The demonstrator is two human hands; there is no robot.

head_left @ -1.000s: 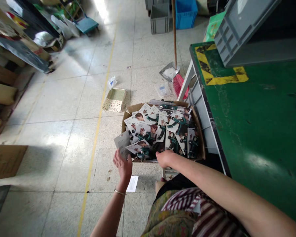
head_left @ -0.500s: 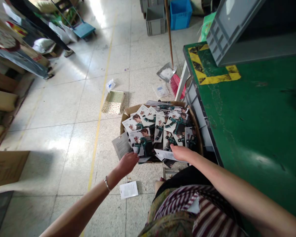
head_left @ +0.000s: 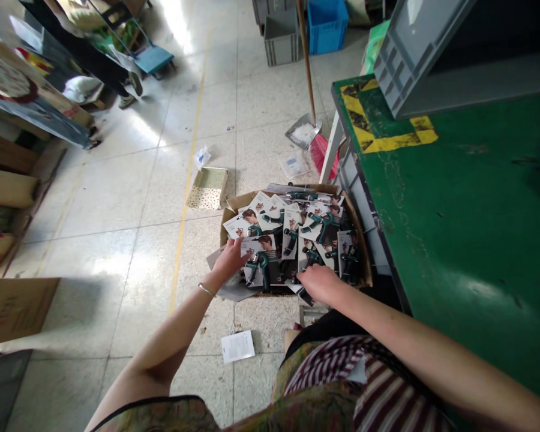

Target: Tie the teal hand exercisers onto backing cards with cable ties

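Observation:
A cardboard box (head_left: 365, 264) on the floor before me is heaped with white carded packs, each bearing a dark green curved tool. At its left side, my left hand (head_left: 231, 259) is closed on the edge of a front carded pack (head_left: 261, 246), thumb and fingers at its upper left corner. My right hand (head_left: 319, 282) is at the box's front, fingers curled down among the packs; what they grip is hidden. A grey card (head_left: 236, 293) sticks out over the box's front left corner, under my left wrist.
To the right is a green table (head_left: 468, 210) with a grey crate (head_left: 414, 54) on it. A dustpan (head_left: 303, 131), a red broom (head_left: 321, 155) and a patterned tray (head_left: 207, 189) lie beyond the box. A white card (head_left: 237, 346) lies on the floor nearby. Two people stand upper left.
My left hand has moved forward from the box's front left corner to the pack's upper edge. My right hand has shifted left and lower; the pale card under it no longer shows.

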